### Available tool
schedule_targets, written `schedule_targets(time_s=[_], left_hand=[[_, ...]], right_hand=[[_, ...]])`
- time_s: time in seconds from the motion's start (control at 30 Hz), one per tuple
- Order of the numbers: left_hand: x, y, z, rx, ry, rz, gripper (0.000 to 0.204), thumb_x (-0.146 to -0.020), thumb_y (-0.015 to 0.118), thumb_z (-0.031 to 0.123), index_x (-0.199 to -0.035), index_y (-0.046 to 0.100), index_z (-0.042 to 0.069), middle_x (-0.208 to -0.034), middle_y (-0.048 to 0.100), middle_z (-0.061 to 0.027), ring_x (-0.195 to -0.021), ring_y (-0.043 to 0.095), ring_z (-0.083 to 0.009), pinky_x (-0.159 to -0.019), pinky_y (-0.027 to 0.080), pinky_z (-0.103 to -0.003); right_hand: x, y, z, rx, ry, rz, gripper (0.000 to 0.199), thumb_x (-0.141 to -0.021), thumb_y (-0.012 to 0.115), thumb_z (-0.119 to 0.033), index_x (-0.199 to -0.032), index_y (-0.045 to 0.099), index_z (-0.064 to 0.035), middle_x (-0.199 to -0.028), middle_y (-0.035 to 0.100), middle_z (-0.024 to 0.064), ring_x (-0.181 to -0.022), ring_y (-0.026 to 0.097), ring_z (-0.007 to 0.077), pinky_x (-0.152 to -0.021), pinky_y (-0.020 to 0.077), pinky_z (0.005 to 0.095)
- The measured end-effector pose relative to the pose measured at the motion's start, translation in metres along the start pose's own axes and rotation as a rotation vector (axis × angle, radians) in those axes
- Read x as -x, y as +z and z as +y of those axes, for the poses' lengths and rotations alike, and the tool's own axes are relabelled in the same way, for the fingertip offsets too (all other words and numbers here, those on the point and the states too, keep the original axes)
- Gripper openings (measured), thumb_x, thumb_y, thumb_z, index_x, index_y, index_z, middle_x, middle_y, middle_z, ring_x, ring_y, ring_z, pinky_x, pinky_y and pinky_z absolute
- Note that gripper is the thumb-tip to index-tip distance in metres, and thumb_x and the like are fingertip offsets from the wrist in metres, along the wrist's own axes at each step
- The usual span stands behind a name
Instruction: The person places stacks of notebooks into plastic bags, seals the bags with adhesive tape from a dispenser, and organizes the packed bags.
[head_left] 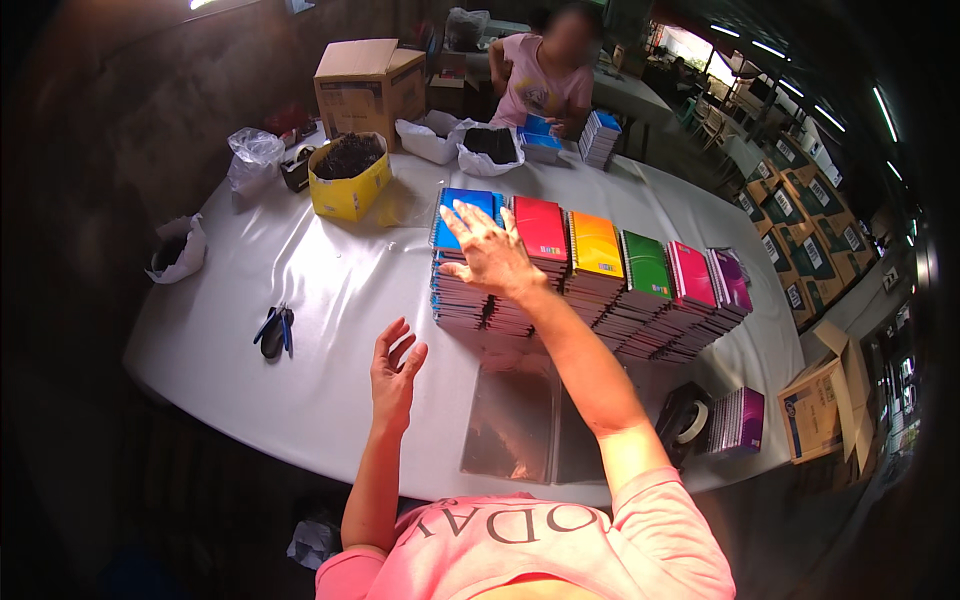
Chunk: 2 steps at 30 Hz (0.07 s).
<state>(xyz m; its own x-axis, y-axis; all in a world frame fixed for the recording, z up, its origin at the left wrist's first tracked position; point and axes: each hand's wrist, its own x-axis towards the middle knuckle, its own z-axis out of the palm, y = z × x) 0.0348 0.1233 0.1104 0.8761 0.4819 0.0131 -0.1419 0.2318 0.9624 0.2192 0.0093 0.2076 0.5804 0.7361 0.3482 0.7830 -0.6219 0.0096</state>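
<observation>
Several stacks of spiral notebooks stand in a row on the white table: blue, red, orange, green, pink and purple. My right hand reaches over the blue and red stacks, fingers spread, palm down on or just above their tops. My left hand hovers open above the table, left of a clear plastic sheet lying at the near edge. Neither hand holds anything.
A blue-handled tool lies left on the table. A yellow box of dark parts, a cardboard box and white bags stand farther back. A tape roll and small purple notebook stack sit right. Another person works opposite.
</observation>
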Motion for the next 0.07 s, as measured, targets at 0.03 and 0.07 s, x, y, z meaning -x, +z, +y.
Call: schedule_targets(time_s=[0.03, 0.07], left_hand=[[-0.004, -0.003, 0.007, 0.119, -0.039, -0.004, 0.061, -0.082, 0.071, 0.03, -0.134, 0.043, 0.016, -0.131, 0.046, -0.0071, -0.12, 0.047, -0.025, -0.096, 0.038, -0.039], [-0.007, -0.013, 0.013, 0.253, -0.13, -0.025, 0.062, -0.084, 0.068, 0.031, -0.137, 0.039, 0.018, -0.139, 0.041, -0.0078, -0.125, 0.044, -0.0269, -0.102, 0.034, -0.04]], right_hand=[[-0.008, 0.018, 0.002, 0.051, 0.036, -0.086, 0.076, -0.078, 0.069, -0.036, -0.14, 0.035, -0.0117, -0.143, 0.037, 0.0127, -0.132, 0.037, 0.0241, -0.105, 0.0226, 0.0616], [-0.012, 0.03, -0.006, 0.081, 0.06, -0.153, 0.079, -0.078, 0.07, -0.034, -0.143, 0.03, -0.0167, -0.147, 0.032, 0.0112, -0.133, 0.035, 0.0249, -0.108, 0.0199, 0.0595]])
